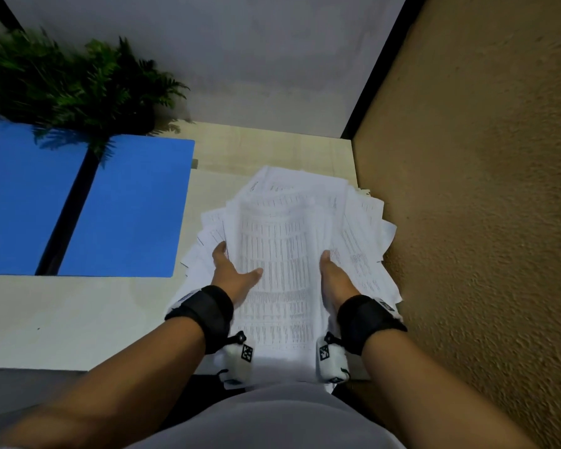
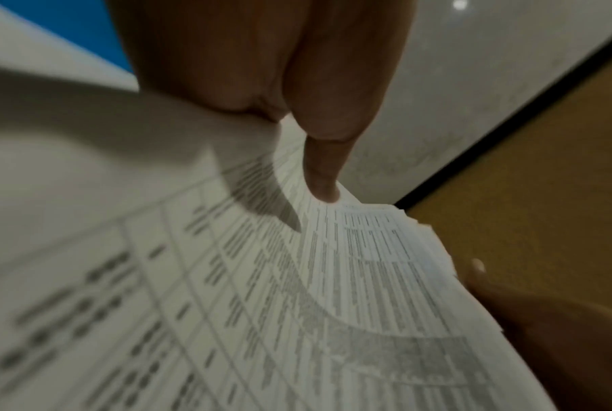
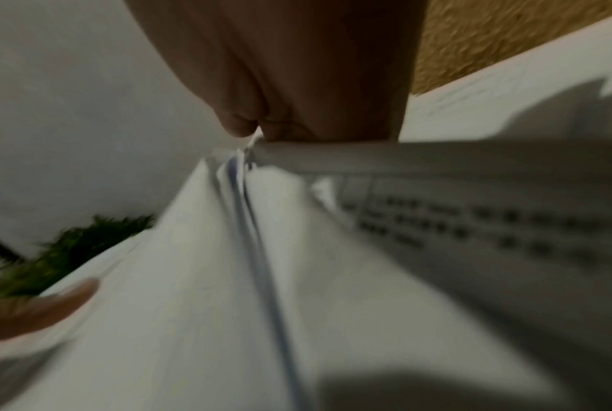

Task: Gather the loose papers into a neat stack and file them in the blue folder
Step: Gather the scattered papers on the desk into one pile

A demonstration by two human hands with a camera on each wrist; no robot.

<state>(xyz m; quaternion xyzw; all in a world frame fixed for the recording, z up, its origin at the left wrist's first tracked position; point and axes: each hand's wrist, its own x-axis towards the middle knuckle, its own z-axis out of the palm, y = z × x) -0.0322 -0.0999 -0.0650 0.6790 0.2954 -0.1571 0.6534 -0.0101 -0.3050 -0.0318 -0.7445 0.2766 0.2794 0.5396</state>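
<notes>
The blue folder (image 1: pixel 88 205) lies open and flat on the desk (image 1: pixel 62 312) at about ten o'clock from me, near the papers but not touching them, with a green plant (image 1: pixel 68 82) hanging over its far edge at eleven o'clock. I think I am in the gathering step, because the papers (image 1: pixel 292 254) at twelve o'clock are in a messy fan with corners poking out all around. My left hand (image 1: pixel 230 270) is on the left side of the pile. Its thumb lies on the top sheet, and the other fingers go under the edge, so it holds a bunch of sheets between them. My right hand (image 1: pixel 332 277) does the same on the right side at one o'clock, pinching the sheets where they bend up by the brown wall (image 1: pixel 467 222). Neither hand is wide open; both are closed on paper. Next, I think I need to push the sides in and tap the edges flat. Then I can carry the pile over to the folder.
</notes>
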